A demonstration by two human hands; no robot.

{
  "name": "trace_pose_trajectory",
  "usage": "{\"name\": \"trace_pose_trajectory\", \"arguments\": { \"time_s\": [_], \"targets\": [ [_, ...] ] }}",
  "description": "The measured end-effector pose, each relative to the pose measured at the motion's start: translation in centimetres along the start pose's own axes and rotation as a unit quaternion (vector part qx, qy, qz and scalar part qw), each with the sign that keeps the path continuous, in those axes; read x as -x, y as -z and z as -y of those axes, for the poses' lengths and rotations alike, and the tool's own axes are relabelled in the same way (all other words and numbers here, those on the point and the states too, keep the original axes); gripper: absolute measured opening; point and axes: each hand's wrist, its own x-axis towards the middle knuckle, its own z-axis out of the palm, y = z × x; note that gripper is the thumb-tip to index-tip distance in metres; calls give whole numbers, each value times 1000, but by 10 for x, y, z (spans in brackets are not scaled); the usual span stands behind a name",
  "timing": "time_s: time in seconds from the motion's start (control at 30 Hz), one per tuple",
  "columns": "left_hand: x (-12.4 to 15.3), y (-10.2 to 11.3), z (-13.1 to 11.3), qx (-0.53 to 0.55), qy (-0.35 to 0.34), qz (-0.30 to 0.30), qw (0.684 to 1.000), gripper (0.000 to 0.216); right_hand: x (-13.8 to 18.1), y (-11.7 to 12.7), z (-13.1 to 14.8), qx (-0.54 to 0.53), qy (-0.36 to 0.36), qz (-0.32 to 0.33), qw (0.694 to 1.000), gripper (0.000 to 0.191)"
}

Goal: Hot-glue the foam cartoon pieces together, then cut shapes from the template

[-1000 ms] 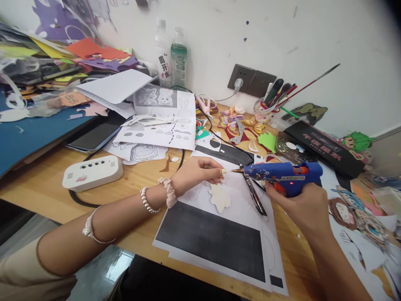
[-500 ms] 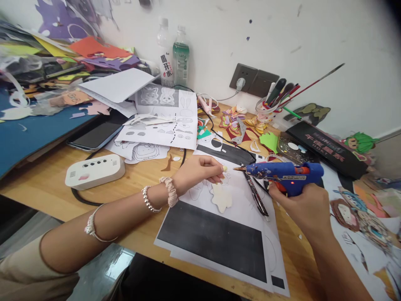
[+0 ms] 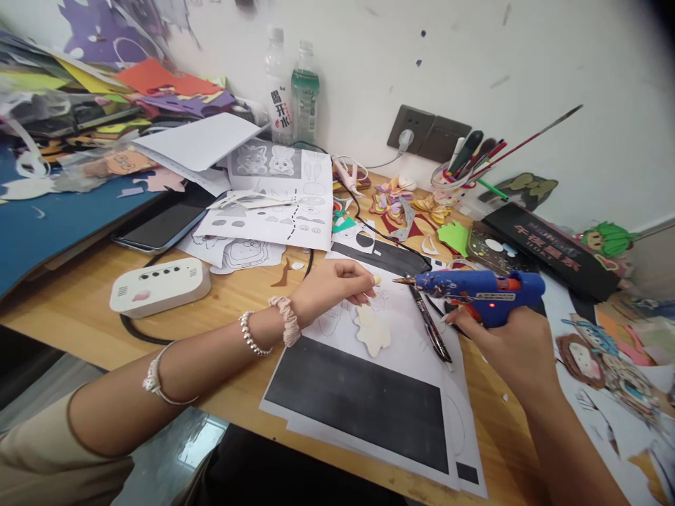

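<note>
Head view: The left hand [image 3: 337, 284] lies over the white paper sheet [image 3: 416, 351] on the wooden worktop [image 3: 237, 295]. Its fingers [image 3: 363, 281] are closed almost fully, and thumb and forefinger pinch a small cream piece [image 3: 377, 280] at their tips. The piece is lifted a little above the sheet. Just below it, a bigger cream cut-out [image 3: 373, 329] lies flat on the sheet, beside the hand.

The right hand [image 3: 506, 344] is wrapped around the grip of a blue glue gun [image 3: 477, 289]; one finger lies at the trigger, but I cannot tell if it presses. The gun is held nearly level and a small red light shows on its body. Its metal nozzle [image 3: 403, 281] points left at the small cream piece and stands just beside it, with a narrow gap between. Under the nozzle a dark patterned pen [image 3: 429, 327] lies on the sheet.

Compared with one second ago, both hands keep the same grasp. The piece and the nozzle stay almost in the same place, and the gap between them has not closed. The cut-out and the pen have not moved.
</note>
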Motion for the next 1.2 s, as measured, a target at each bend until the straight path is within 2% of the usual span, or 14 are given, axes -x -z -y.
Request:
{"name": "trace_pose_trajectory", "arguments": {
  "time_s": [0.7, 1.1, 1.2],
  "targets": [
    [0, 1, 1, 7, -6, 3, 1000, 14, 0, 1, -1, -27, -8, 15, 999, 40],
    [0, 1, 2, 4, -13, 8, 1000, 15, -1, 4, 6, -51, -33, 10, 998, 36],
    [-1, 1, 1, 3, -11, 5, 1000, 15, -1, 5, 6, -45, -40, -8, 998, 36]
  ]
}}
